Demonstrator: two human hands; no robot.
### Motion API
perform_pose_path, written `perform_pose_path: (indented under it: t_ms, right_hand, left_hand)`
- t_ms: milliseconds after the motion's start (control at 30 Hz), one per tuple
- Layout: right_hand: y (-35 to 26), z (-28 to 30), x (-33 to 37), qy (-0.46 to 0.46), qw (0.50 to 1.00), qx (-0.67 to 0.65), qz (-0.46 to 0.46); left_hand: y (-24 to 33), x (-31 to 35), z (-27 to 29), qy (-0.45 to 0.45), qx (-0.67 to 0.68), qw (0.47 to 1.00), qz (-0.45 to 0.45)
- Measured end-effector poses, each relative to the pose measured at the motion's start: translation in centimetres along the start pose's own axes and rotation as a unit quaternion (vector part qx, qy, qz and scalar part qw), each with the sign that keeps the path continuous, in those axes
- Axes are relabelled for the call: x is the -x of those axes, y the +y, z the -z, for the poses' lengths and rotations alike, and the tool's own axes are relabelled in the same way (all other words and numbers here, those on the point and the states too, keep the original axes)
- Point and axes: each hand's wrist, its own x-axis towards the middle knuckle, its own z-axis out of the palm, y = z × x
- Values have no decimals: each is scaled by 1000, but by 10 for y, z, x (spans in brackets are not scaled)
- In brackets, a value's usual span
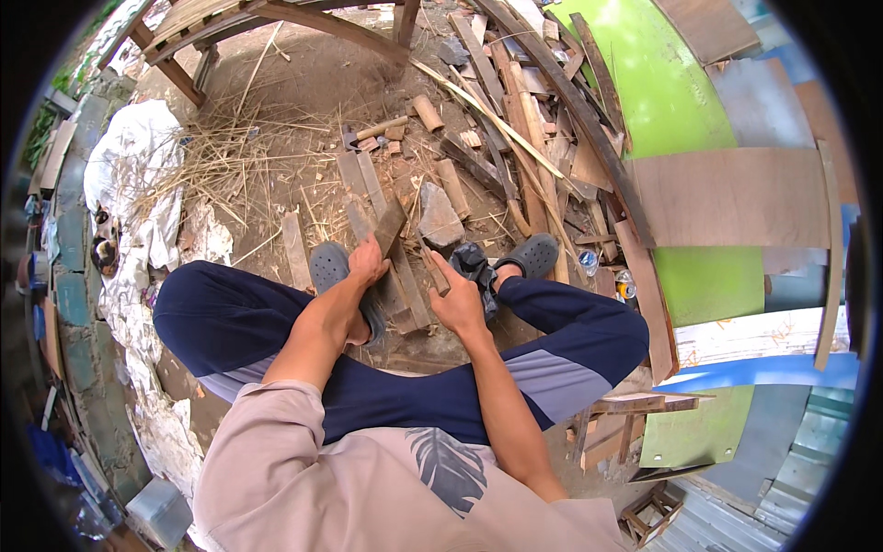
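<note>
My left hand (368,261) grips a wooden block (391,224) over the planks (411,290) between my foam clogs (327,266); my right hand (459,302) is closed round a flat, blade-like tool (432,270) near it. I judge the block best held firmly, left hand clear of the edge.

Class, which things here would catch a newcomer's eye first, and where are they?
The bright green panel at the upper right probably stands out first. Next is the crumpled white sheet down the left side. Near the centre, the left hand holds a wooden block, with a grey stone just beyond the right hand.
</note>
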Motion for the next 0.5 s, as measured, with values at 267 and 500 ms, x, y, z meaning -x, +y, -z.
perform_pose_path:
  t_ms: [267,500]
  right_hand:
    - [4,0,-3,24,996,-84,18]
    - [-38,23,11,-23,998,-58,0]
  left_hand:
    - [16,-7,9,129,-35,990,-39]
    - [26,-54,-22,261,119,958,19]
